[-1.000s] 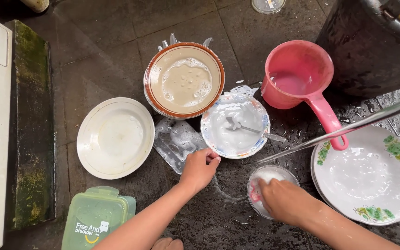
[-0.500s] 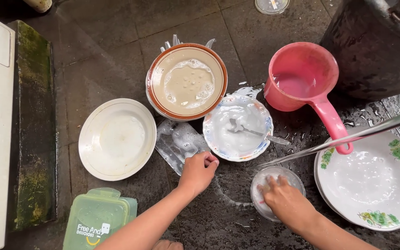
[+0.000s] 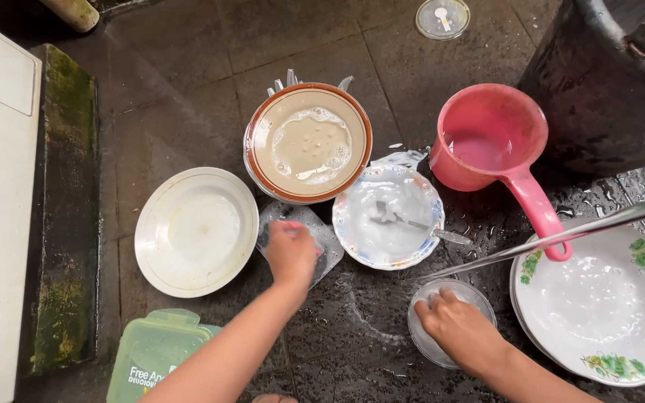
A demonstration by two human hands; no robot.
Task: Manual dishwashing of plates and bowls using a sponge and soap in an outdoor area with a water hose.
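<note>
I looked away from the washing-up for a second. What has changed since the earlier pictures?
The left hand moved from beside the soapy plate with the spoon over to the clear lid on the wet floor and now rests on it. The right hand stayed on the small glass bowl. The white plate, brown-rimmed bowl and pink dipper lie as before.

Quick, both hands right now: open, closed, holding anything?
Left hand: curled down on the clear plastic lid; whether it grips cannot be told.
Right hand: fingers spread, pressing on the small clear bowl, not closed around it.
</note>
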